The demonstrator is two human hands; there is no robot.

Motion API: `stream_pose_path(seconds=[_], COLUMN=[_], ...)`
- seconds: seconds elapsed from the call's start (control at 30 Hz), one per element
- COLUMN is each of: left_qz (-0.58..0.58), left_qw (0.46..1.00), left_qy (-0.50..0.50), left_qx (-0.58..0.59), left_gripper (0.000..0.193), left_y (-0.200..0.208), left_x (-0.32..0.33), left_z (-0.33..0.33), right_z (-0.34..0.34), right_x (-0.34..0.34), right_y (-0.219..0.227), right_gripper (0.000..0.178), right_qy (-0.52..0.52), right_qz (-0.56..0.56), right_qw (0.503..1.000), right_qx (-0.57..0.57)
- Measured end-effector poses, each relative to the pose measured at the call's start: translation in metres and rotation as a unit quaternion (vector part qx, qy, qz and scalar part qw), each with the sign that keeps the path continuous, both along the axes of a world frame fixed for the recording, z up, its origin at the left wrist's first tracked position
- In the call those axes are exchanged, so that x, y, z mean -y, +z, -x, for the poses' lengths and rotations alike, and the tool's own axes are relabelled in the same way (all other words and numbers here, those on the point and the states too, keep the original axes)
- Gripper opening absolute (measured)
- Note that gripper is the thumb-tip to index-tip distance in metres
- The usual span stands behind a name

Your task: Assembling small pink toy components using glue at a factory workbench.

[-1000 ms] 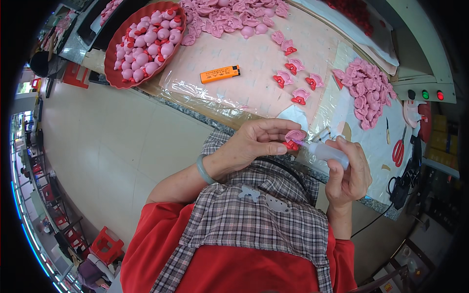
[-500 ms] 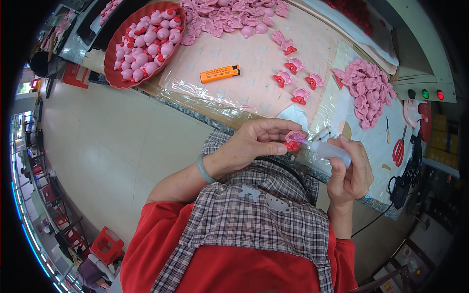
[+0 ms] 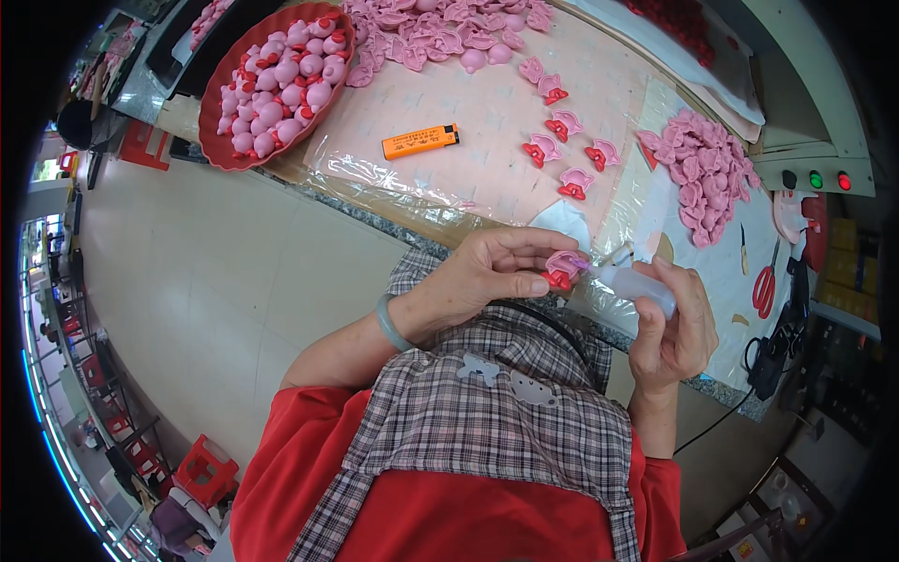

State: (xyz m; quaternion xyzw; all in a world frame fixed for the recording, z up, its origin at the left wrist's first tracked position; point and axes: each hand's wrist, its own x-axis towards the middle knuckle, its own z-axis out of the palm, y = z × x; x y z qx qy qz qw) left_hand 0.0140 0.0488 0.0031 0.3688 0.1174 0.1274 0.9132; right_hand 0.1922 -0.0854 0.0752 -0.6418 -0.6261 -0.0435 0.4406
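Observation:
Between the thumb and fingers of my left hand (image 3: 492,272) is a small pink hollow piece with a red bow-shaped part (image 3: 564,269), its open side turned up. My right hand (image 3: 679,323) grips a translucent squeeze bottle (image 3: 639,290) with a thin purple nozzle. The nozzle tip meets the pink piece near its rim; whether any liquid comes out is too small to see. Beyond my hands, several similar pink pieces with red bows (image 3: 574,184) lie apart on the table. To their right is a pile of pink hollow pieces (image 3: 704,178).
A red fluted bowl (image 3: 213,112) of pink and red figures stands at the far left. More pink pieces (image 3: 440,33) are heaped at the back. An orange lighter (image 3: 420,141) lies mid-table. Red-handled scissors (image 3: 764,292) and a black corded device (image 3: 770,361) are at right.
Both hands stay almost in place. The squeeze bottle and my right hand have shifted very slightly, with the nozzle still at the pink piece.

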Motion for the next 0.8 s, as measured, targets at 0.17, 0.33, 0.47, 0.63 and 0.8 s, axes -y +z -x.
stream_pose_path(seconds=[0.17, 0.33, 0.47, 0.63, 0.8], left_qz=[-0.005, -0.009, 0.005, 0.015, 0.014], left_qw=[1.0, 1.0, 1.0, 1.0, 0.999], left_qy=[-0.001, 0.005, 0.007, 0.019, 0.034], left_qx=[0.0, 0.0, -0.001, -0.006, -0.005], left_gripper=[0.05, 0.049, 0.048, 0.05, 0.05], left_y=[0.0007, 0.0004, -0.001, -0.0036, -0.0056], left_x=[0.0, -0.0007, -0.0009, -0.0005, -0.0004], left_z=[0.0002, 0.0004, 0.0015, 0.0027, 0.0026], right_z=[-0.0015, -0.0015, -0.001, -0.0004, 0.0009], right_x=[0.0012, 0.0015, 0.0023, 0.0024, 0.0013], right_y=[-0.0022, -0.0031, -0.0028, -0.004, -0.0034], right_gripper=[0.035, 0.034, 0.034, 0.034, 0.034], right_qy=[-0.004, -0.003, -0.002, 0.0, 0.003], right_qz=[-0.003, -0.01, -0.011, -0.022, -0.025], right_qw=[1.0, 1.0, 0.999, 0.998, 0.997], right_qx=[0.003, 0.024, 0.033, 0.057, 0.071])
